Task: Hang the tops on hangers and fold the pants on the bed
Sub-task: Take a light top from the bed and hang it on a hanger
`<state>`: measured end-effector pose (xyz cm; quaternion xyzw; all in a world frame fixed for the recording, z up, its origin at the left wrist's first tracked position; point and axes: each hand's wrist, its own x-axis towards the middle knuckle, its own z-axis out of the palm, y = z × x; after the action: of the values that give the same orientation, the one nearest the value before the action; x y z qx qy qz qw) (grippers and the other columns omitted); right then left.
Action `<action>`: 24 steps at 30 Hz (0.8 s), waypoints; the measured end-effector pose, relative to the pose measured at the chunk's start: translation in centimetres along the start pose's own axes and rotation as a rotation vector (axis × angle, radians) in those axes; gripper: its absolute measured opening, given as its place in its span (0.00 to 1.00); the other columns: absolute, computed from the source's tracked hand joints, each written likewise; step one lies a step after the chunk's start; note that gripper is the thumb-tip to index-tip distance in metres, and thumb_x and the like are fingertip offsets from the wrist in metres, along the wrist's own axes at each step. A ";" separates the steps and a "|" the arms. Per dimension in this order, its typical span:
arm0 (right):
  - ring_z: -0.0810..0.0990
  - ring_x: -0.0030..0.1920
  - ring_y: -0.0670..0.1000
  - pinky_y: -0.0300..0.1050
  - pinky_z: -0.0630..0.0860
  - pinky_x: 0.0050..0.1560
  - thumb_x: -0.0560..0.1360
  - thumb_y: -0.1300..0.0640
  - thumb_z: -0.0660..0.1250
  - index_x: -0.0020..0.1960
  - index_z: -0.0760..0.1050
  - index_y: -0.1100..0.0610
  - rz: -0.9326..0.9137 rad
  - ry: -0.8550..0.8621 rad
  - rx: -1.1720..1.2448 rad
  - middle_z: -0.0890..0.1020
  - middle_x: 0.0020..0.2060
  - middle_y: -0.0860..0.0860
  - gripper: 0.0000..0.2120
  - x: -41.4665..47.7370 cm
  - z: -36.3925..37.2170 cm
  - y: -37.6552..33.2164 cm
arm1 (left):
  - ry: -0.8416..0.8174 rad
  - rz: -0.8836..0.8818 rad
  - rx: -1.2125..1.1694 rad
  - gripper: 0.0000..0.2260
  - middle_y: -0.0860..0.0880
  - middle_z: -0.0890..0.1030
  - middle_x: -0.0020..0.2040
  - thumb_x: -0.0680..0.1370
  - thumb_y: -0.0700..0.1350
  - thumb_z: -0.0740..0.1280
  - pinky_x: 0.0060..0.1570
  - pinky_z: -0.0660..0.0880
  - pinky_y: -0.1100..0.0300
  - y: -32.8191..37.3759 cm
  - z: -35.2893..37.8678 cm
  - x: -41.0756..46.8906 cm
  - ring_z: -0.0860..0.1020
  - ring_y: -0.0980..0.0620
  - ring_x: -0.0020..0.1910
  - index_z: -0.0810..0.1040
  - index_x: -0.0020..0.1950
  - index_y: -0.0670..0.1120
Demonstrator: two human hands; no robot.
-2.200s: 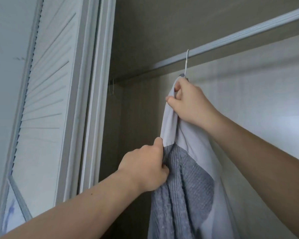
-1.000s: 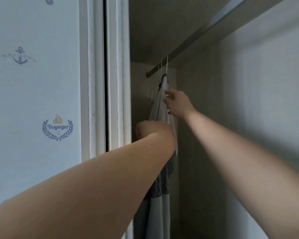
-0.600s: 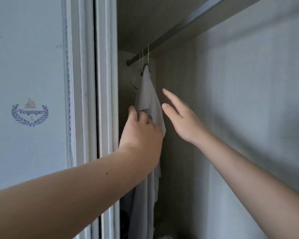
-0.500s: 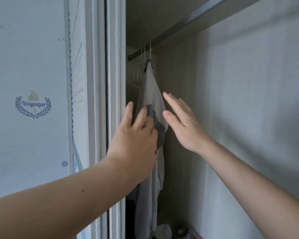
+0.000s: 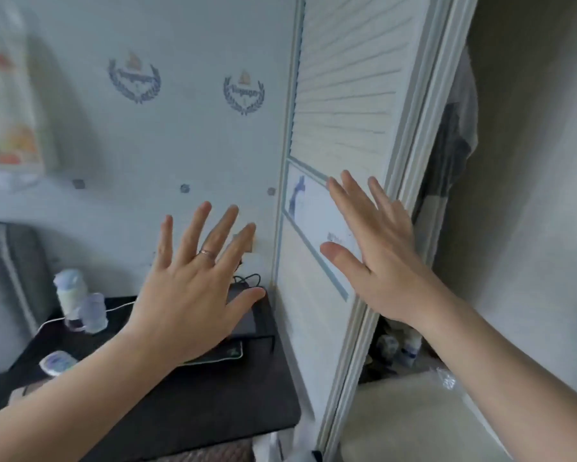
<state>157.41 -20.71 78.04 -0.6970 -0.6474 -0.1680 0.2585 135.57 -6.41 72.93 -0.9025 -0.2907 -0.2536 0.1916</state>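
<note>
Both my hands are out in front of me, fingers spread and holding nothing. My left hand (image 5: 193, 288), with a ring on one finger, hovers over a dark side table. My right hand (image 5: 377, 248) is in front of the white louvred wardrobe door (image 5: 343, 95). The grey and white top (image 5: 460, 128) hangs inside the wardrobe, only partly seen past the door frame at the upper right. Its hanger and the rail are out of view. No pants and no bed are in view.
A dark side table (image 5: 213, 395) at lower left holds a bottle (image 5: 68, 288), a glass (image 5: 93, 311), a small remote (image 5: 57, 361) and a black device with cables (image 5: 247, 315). Small items (image 5: 400, 348) sit on the wardrobe floor. The wallpapered wall (image 5: 180, 128) is behind.
Both hands have let go of the hanging top and drawn back out of the wardrobe. My view has swung left and down toward the wall, door and side table.
</note>
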 end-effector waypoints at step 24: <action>0.33 0.79 0.42 0.58 0.36 0.78 0.75 0.27 0.43 0.74 0.34 0.25 -0.700 -0.904 0.546 0.40 0.79 0.32 0.31 -15.4 33.0 -54.9 | -0.447 -1.416 -0.001 0.35 0.58 0.35 0.80 0.75 0.74 0.40 0.74 0.27 0.44 -15.8 -7.6 -64.2 0.27 0.51 0.77 0.37 0.80 0.64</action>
<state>98.13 -12.67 50.37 -0.3549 -0.9018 0.2396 0.0576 78.09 -25.63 45.58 -0.5293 -0.8349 -0.1268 -0.0821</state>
